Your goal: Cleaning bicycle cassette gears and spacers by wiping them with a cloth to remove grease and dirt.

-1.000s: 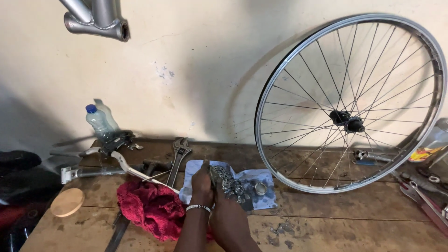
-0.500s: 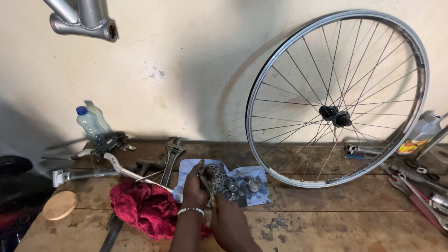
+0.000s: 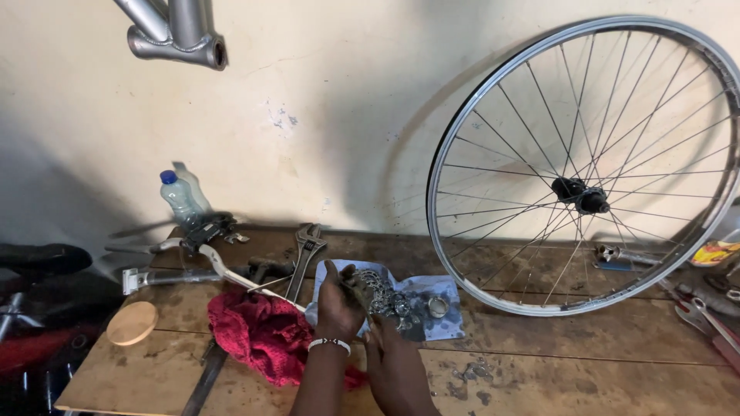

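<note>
My left hand [image 3: 339, 302], with a white bead bracelet at the wrist, grips a stack of greasy metal sprockets [image 3: 379, 289] over a pale blue cloth [image 3: 439, 327] on the wooden bench [image 3: 586, 362]. My right hand [image 3: 391, 358] is just below it, fingers touching the underside of the sprockets. A small metal ring [image 3: 438, 308] lies on the cloth to the right of my hands. A crumpled red rag [image 3: 258, 335] sits directly left of my left forearm.
A spoked bicycle wheel [image 3: 586, 166] leans on the wall at right. An adjustable wrench [image 3: 303, 254], a brake lever with cable [image 3: 208, 258], a plastic bottle [image 3: 179, 198] and a round wooden disc [image 3: 132, 323] lie at left. Tools [image 3: 705, 304] lie far right; a frame tube [image 3: 173, 31] hangs overhead.
The view has shifted slightly, so everything sits a little further right. My hands stay over the cloth with the sprockets, the left one turned a little.
</note>
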